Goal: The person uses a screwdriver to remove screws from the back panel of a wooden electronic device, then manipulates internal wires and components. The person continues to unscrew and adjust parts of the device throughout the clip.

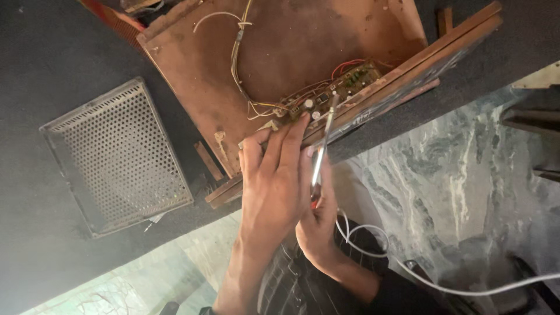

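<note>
An open wooden case [303, 52] lies on a dark mat, with a green circuit board [338, 87] and thin wires [239, 64] along its front wall. My left hand [274, 181] rests on the case's front edge, its fingertips touching the board's near end. My right hand [318, 227] sits just behind it and grips a screwdriver [324, 140]. The metal shaft points up and its tip touches the board.
A perforated grey metal cover [116, 157] lies on the dark mat [41, 70] to the left. A white cable [443, 286] runs across the marbled floor [455, 192] at lower right. A dark object [534, 128] stands at the right edge.
</note>
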